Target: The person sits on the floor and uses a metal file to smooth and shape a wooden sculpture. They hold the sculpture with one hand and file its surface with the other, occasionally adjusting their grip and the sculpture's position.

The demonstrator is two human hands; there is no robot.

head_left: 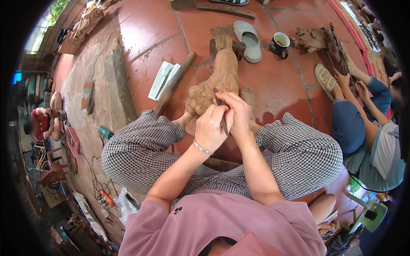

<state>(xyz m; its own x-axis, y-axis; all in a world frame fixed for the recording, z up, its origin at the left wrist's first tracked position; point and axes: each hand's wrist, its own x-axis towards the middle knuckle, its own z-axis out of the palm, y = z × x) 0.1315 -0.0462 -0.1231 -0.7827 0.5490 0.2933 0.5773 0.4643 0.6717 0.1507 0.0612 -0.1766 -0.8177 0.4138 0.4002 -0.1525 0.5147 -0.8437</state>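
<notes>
A brown wooden carving (226, 64) lies on the floor between my legs, its rounded, lumpy end towards me. Both hands are closed around one slim dark carving tool (224, 124), whose tip rests at the carving's surface. My left hand (211, 128), with a bracelet at the wrist, wraps the tool's near part. Close against it, my right hand (239, 112) grips the tool higher up, fingers bent over it. Whether the tool is a file or a chisel I cannot tell. Under the carving's far part sits a dark wood block (238, 50).
Left of the carving lie a wooden stick (176, 83) and a folded paper (162, 81). A grey slipper (248, 42) and a mug (279, 45) stand beyond, to the right. Another person (363, 128) sits at right by rough wood (316, 40). A long slab (121, 81) lies left.
</notes>
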